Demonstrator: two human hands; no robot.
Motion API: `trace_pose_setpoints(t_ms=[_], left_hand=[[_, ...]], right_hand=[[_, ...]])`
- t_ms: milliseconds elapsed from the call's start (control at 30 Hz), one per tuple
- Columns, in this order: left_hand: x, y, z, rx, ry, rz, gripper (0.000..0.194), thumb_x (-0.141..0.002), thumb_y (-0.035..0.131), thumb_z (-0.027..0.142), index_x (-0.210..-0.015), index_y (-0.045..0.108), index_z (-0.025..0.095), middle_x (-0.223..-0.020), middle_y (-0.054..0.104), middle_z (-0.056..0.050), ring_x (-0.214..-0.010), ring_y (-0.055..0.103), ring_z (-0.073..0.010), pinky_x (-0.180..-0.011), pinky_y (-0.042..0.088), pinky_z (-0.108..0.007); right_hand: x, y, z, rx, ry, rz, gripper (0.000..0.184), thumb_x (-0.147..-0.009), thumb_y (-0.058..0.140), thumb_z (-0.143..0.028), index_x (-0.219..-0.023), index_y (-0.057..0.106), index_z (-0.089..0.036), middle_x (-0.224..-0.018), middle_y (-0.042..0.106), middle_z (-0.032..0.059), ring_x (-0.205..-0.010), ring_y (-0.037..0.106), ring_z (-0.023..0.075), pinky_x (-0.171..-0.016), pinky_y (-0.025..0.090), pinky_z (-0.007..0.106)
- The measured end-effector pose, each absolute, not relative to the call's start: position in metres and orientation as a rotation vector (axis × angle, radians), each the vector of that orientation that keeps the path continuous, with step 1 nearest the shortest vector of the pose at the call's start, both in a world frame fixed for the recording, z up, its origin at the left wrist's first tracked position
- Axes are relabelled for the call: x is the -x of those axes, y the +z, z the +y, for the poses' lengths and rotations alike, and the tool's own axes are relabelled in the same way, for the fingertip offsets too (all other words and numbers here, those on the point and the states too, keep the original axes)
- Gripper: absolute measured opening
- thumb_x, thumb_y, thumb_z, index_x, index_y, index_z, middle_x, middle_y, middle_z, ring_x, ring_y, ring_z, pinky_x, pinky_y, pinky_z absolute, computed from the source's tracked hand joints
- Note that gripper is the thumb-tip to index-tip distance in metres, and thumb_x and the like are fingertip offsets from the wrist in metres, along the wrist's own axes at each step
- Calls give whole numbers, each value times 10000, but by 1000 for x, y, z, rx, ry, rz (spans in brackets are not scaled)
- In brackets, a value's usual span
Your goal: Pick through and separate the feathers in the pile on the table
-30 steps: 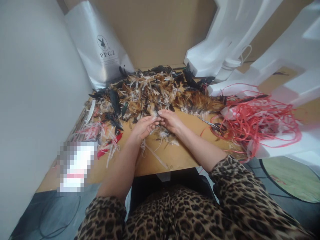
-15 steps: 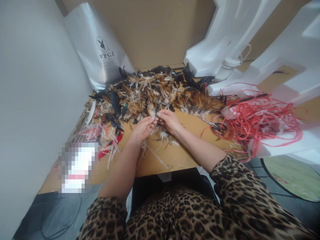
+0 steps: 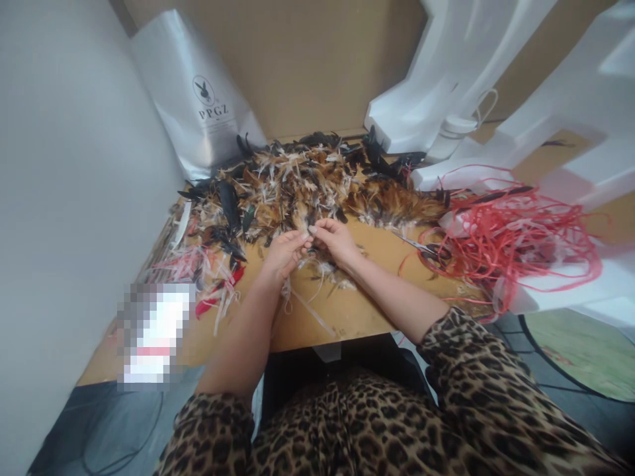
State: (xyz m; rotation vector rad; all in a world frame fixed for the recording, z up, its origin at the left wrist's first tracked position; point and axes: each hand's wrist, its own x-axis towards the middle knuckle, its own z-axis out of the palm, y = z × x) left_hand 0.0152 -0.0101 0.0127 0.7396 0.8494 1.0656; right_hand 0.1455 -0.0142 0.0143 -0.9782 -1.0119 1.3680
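Note:
My left hand (image 3: 288,254) and my right hand (image 3: 337,242) meet over the front of the table, thumbs and fingertips pinched together. A small pale brown feather (image 3: 300,214) rises from between the left fingertips. The right fingertips touch close to its base; what they grip is too small to make out. Just beyond both hands spreads a heap of brown, white and black feathers (image 3: 292,168). Below them, white fluffy feathers (image 3: 327,270) and a pale strip of ribbon (image 3: 312,311) lie on the tabletop (image 3: 347,311).
Scissors (image 3: 421,246) lie right of my hands, beside a tangle of red plastic ribbon (image 3: 526,238). Red and white strips (image 3: 183,261) lie at left. A silver bag (image 3: 198,99) stands behind, and a white lidded container (image 3: 451,135) is at the back right.
My hands stay in nearly the same place, with only a slight shift of the fingers. The right fingertips have moved a little closer to the left ones.

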Motion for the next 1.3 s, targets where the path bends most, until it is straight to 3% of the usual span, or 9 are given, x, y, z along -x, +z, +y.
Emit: trace_pose_setpoints(t_ms=[667, 767, 900, 1300], left_hand=[[-13, 13, -12, -1049, 1038, 1009, 201, -585, 720, 254, -690, 641, 102, -648, 647, -39, -498, 538, -52, -482, 404, -162], [-9, 13, -9, -1029, 1120, 1023, 209, -589, 720, 268, -690, 638, 104, -659, 649, -39, -502, 533, -44, -483, 398, -154], [-4, 10, -4, -944, 1198, 1002, 219, -582, 723, 260, -712, 633, 108, -679, 654, -35, -520, 541, -40, -499, 407, -150], [-7, 9, -5, -917, 1168, 1023, 227, -563, 732, 233, -711, 625, 98, -675, 659, -43, -513, 555, -48, -488, 420, -150]], right_hand=[[-158, 5, -2, 1014, 1500, -1056, 306, -558, 713, -402, -696, 572, -168, -468, 480, -63, -414, 371, 45, -410, 251, 179], [-173, 9, 4, 1129, 1311, -1157, 301, -591, 684, -394, -768, 623, -159, -507, 518, -47, -439, 390, 54, -438, 291, 190], [-191, 9, 10, 1297, 954, -1519, 193, -638, 634, -315, -709, 644, -136, -618, 604, 5, -545, 487, 87, -545, 375, 215], [-177, -5, 6, 1456, 306, -2126, 139, -691, 518, -215, -716, 637, -147, -768, 623, 70, -708, 527, 145, -644, 364, 241]])
